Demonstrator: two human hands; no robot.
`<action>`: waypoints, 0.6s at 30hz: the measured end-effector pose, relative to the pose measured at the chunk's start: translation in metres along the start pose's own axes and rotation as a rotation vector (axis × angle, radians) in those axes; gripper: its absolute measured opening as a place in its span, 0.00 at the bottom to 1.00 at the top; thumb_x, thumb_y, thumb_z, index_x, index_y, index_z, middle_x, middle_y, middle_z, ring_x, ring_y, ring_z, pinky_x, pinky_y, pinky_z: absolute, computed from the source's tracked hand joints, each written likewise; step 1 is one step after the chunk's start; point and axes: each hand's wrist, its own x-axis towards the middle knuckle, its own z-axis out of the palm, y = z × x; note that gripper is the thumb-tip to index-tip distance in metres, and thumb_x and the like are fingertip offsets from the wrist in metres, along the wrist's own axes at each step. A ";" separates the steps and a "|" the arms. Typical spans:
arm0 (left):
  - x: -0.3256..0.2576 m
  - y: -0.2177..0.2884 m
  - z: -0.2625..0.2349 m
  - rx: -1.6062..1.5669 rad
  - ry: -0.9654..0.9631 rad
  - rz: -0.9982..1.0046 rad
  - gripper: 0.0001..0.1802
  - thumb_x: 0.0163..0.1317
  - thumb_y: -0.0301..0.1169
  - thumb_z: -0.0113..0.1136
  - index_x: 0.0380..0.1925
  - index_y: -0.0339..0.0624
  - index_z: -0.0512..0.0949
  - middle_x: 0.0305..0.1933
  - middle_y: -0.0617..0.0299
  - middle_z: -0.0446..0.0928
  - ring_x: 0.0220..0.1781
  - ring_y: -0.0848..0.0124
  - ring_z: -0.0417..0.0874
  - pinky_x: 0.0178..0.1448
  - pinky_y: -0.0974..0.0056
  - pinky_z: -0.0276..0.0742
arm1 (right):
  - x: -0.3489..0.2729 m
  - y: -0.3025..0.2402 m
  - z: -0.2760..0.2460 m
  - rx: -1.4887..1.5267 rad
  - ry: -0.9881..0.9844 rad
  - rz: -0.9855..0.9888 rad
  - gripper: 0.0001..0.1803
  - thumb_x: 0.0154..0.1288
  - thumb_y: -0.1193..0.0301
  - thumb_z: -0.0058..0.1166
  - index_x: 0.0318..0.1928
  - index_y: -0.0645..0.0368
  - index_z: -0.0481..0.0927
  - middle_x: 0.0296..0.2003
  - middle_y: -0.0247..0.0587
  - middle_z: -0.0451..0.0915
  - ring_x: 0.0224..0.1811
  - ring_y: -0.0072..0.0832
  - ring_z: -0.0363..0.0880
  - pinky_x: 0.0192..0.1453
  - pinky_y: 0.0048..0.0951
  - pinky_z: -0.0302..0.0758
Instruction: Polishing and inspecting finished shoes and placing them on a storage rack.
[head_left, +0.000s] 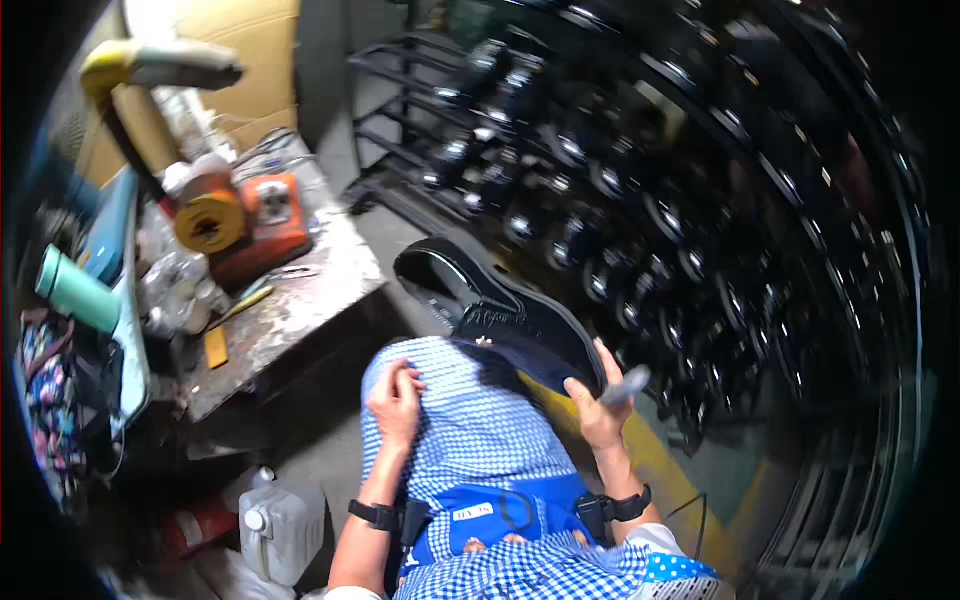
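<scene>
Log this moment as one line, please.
left hand: curled over checkered apron | right hand: holding blurred grey object at edge of black shoe | left side: cluttered workbench

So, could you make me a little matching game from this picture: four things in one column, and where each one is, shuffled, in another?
Things
1. Mint-green cylindrical bottle
2. White plastic jug
3. Glossy black curved piece
4. Orange boxy machine

Places
A. Touching the person's bare right hand
B. On the stained, pale-topped worktable
C. Near the picture's left edge
D. Near the picture's bottom edge, left of the person's bare left forearm

Pairs: 1-C, 2-D, 3-A, 4-B
</scene>
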 end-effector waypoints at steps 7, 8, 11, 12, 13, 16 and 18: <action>-0.003 -0.012 0.005 -0.072 -0.004 -0.063 0.11 0.65 0.25 0.44 0.43 0.33 0.73 0.28 0.60 0.76 0.24 0.78 0.76 0.29 0.75 0.72 | -0.147 0.091 -0.144 0.822 0.337 1.284 0.16 0.54 0.67 0.59 0.43 0.58 0.75 0.23 0.25 0.71 0.07 0.14 0.54 0.17 0.20 0.60; -0.002 -0.014 0.005 -0.066 -0.012 -0.045 0.11 0.65 0.26 0.44 0.43 0.33 0.72 0.28 0.60 0.76 0.24 0.78 0.75 0.29 0.76 0.72 | -0.177 0.104 -0.156 0.818 0.455 1.411 0.11 0.55 0.67 0.58 0.38 0.56 0.76 0.21 0.26 0.71 0.07 0.15 0.55 0.18 0.22 0.61; 0.000 -0.019 0.005 0.009 -0.061 -0.001 0.11 0.66 0.27 0.44 0.43 0.34 0.72 0.28 0.61 0.76 0.24 0.79 0.75 0.29 0.76 0.71 | -0.266 0.133 -0.176 0.827 0.894 1.590 0.16 0.53 0.64 0.62 0.33 0.53 0.67 0.13 0.30 0.64 0.07 0.19 0.53 0.19 0.22 0.57; 0.001 -0.020 0.006 0.015 -0.079 0.006 0.11 0.66 0.27 0.44 0.44 0.34 0.72 0.28 0.61 0.76 0.24 0.79 0.74 0.29 0.76 0.70 | -0.290 0.142 -0.175 0.839 0.917 1.596 0.16 0.53 0.64 0.62 0.33 0.53 0.67 0.13 0.30 0.64 0.07 0.19 0.53 0.19 0.22 0.57; 0.003 -0.019 0.008 0.002 -0.092 -0.023 0.12 0.66 0.27 0.43 0.44 0.34 0.72 0.28 0.61 0.76 0.24 0.79 0.74 0.29 0.76 0.70 | -0.310 0.150 -0.175 0.969 0.978 1.578 0.19 0.52 0.61 0.63 0.36 0.51 0.66 0.12 0.29 0.59 0.08 0.20 0.52 0.19 0.22 0.57; 0.007 -0.012 0.020 0.036 -0.183 -0.080 0.11 0.67 0.28 0.44 0.44 0.36 0.73 0.28 0.63 0.76 0.24 0.80 0.74 0.29 0.77 0.69 | -0.341 0.180 -0.167 1.140 1.127 1.494 0.25 0.50 0.58 0.64 0.40 0.52 0.63 0.10 0.27 0.50 0.09 0.21 0.49 0.19 0.22 0.54; 0.005 -0.004 0.036 0.102 -0.249 -0.071 0.11 0.66 0.28 0.44 0.44 0.37 0.73 0.29 0.63 0.77 0.23 0.80 0.74 0.28 0.77 0.69 | -0.340 0.206 -0.157 1.120 1.229 1.450 0.30 0.48 0.56 0.65 0.43 0.51 0.61 0.14 0.30 0.55 0.12 0.22 0.53 0.20 0.22 0.55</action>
